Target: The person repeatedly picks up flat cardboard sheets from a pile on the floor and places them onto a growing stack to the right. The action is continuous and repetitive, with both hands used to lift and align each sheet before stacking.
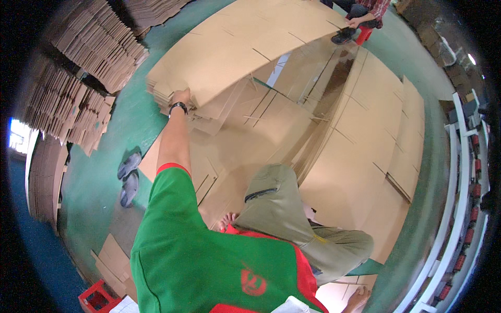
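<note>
At the left edge of a large brown cardboard sheet (224,49), my left hand (181,96) is closed in a pinch, arm stretched forward. That sheet is raised and bowed over other cardboard, and slits run in from its near edge. My right hand (358,299) is low at the bottom right, partly cut off by the picture's edge. Its fingers curl at the edge of a slitted cardboard piece (338,292). At the sheet's far right corner, another person's hand (355,22) holds it.
Slitted cardboard sheets (360,135) lie in a stack on my right. Bundled cardboard stacks (94,47) stand at the left, with dark shoes (129,180) on the green floor. A red stool (96,298) is at the lower left, and a rail with rollers (459,208) runs along the right.
</note>
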A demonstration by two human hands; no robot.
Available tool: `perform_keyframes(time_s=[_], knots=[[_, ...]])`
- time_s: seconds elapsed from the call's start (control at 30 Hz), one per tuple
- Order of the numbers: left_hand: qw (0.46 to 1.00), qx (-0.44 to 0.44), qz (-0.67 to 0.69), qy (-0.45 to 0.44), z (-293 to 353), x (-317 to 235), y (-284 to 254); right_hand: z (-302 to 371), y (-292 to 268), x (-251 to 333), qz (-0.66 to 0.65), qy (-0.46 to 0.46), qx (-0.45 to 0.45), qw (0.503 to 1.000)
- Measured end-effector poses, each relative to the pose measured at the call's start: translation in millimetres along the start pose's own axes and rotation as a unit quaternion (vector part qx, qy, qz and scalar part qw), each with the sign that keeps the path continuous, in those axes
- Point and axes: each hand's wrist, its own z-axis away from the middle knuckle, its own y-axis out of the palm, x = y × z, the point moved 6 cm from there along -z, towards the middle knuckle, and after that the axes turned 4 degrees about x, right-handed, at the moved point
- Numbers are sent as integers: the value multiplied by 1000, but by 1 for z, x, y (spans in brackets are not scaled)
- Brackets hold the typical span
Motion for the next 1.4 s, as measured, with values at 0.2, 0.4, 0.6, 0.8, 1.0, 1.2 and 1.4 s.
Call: perform_keyframes(time_s=[0.2,0.4,0.6,0.8,1.0,1.2,1.4], knots=[[999,23,-11,23,47,-28,27,31,21,-47,-77,103,37,991],[812,143,554,-117,159,-33,78,-2,-12,-4,-210,115,-50,970],[736,307,600,-64,321,-68,123,-67,-51,218,-391,-7,7,920],[609,474,621,-139,516,-99,183,-81,19,460,-676,7,432,598],[554,627,523,-162,622,-124,190,-127,52,494,-634,-27,355,686],[729,609,233,210,572,-120,131,-150,42,384,-640,-20,298,708],[894,365,110,235,468,-124,159,-175,-7,284,-561,7,249,789]])
